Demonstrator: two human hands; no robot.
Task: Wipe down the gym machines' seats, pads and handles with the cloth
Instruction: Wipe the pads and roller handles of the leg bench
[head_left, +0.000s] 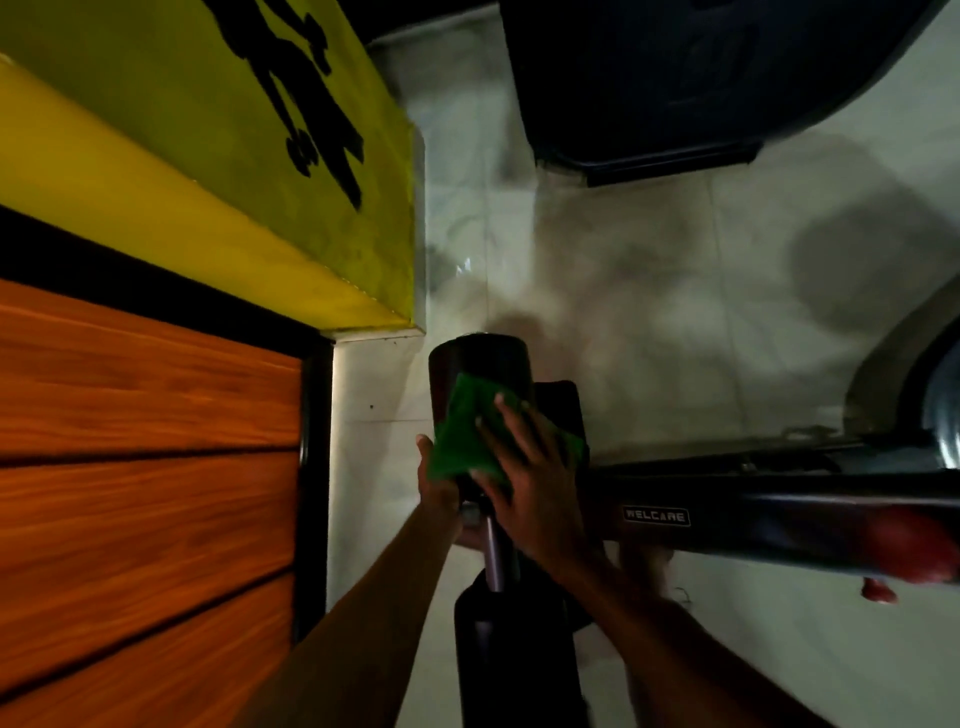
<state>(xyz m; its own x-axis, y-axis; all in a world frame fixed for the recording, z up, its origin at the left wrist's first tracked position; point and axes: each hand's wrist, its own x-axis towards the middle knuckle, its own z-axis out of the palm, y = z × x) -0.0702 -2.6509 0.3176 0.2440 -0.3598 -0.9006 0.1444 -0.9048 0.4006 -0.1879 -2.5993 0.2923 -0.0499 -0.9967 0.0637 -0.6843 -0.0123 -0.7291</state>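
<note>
Cloth (470, 441), green and folded, lies pressed against a black roller pad (480, 374) near the middle of our view, between our two hands. Our right hand (524, 478) lies flat on the cloth with its fingers (506, 415) spread apart and straight, palm down, holding the fabric against the pad's curved side. Our left hand (439, 480) comes up from below on the pad's left side; its thumb touches the cloth's left edge, and the rest of it wraps behind the pad's lower end, so we cannot tell how far those fingers are closed.

Below the pad a short metal post (493, 553) runs down into a second black pad (514, 660) that sits between our forearms. A dark machine beam (779, 512) with a "WELCARE" label (656, 516) extends from the pad to the right edge, and something red (906, 551), blurred, sits on its far right end.

The floor (649, 270) beyond is pale, glossy tile with soft shadows. To the left stand orange wood-grain panels (145, 441) with a black frame, then a yellow wall (218, 171) bearing a black painted figure. At the top, a large dark rounded shape (675, 73) is too dim to identify. A curved metal part (935, 395) shows at the right edge.
</note>
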